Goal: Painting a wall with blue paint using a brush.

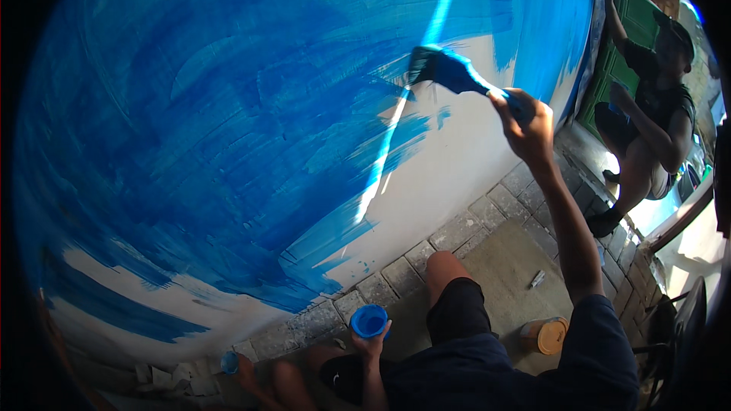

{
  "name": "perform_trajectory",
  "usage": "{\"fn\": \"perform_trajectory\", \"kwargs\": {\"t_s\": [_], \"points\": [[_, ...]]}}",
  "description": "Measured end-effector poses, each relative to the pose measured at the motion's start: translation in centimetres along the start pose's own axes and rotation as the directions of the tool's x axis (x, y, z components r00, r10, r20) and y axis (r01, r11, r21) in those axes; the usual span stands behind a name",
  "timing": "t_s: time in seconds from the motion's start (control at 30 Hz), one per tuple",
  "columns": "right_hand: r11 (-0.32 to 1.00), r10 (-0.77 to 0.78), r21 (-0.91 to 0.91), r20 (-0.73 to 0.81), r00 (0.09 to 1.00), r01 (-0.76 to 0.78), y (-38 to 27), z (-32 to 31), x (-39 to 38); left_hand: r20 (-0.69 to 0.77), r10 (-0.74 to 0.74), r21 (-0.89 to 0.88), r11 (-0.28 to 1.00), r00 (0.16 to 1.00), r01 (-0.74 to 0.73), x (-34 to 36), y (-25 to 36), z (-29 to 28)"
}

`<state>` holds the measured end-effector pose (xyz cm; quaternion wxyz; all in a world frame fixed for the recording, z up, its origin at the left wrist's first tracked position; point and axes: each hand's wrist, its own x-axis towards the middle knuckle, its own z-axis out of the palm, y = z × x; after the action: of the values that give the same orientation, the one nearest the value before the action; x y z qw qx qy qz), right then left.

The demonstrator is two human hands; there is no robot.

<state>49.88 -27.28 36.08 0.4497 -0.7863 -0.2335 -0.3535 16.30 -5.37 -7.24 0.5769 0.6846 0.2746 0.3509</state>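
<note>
My right hand (525, 122) is raised in front of the wall and grips the handle of a wide paintbrush (461, 72). Its dark bristles meet the wall (251, 129) along the border between blue paint and bare white surface. Lower down, my left hand (371, 344) is wrapped round a small cup of blue paint (369, 322), held upright near my bent knee (448, 270). A bright streak of sunlight crosses the wall beside the brush.
At the right, a co-worker (662, 99) squats and reaches a brush up the wall, near a green panel (624, 53). Another person's hand (247, 371) is at lower left by a blue cup (230, 363). A lidded tub (544, 335) stands on the paved floor (457, 232).
</note>
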Motion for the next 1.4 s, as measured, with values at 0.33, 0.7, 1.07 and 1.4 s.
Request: {"fn": "perform_trajectory", "kwargs": {"t_s": [0.33, 0.7, 1.07, 1.4], "points": [[0.919, -0.131, -0.388, -0.127, 0.983, 0.072, -0.1, -1.5, -0.6, 0.044, 0.063, 0.067, 0.996, 0.997, -0.066, 0.3, 2.4, 0.7], [0.997, -0.074, 0.043, 0.282, 0.957, 0.065, -4.5, 1.4, -2.6, -0.030, -0.003, 0.055, 0.998, 1.000, 0.005, -0.7, 1.6, 0.3], [0.960, 0.020, -0.279, -0.023, 1.000, -0.026, 2.1, -2.1, -4.1, 0.014, 0.026, 0.097, 0.995, 1.000, -0.027, -0.8, 1.8, 0.4], [0.989, -0.127, 0.117, 0.316, 0.940, 0.094, -5.2, 3.3, -9.9, -0.009, 0.000, 0.095, 0.995, 1.000, 0.001, -0.9, 2.4, 0.3]]}}
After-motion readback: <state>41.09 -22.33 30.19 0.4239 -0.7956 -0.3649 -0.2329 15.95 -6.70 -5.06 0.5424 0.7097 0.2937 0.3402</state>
